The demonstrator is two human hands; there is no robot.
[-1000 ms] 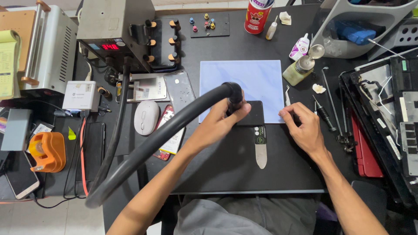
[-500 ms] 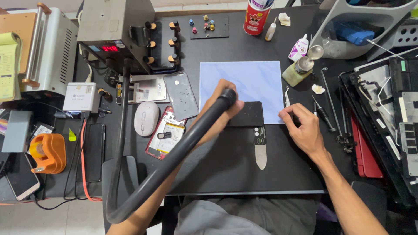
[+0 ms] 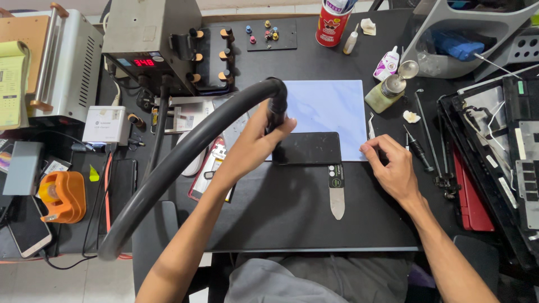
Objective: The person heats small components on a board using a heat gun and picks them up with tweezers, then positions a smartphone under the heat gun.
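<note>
While the left hand [image 3: 255, 147], its grip closed round the hot-air nozzle [image 3: 276, 112], has brought it closer over the dark phone [image 3: 307, 148] on the bench [image 3: 292, 224], the right hand [image 3: 393, 168] stays open, fingertips steadying the phone's right edge.

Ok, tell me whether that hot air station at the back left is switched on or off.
On. The hot air station shows lit red digits on its front display, and the left hand holds its nozzle handle over the dark phone.
</note>
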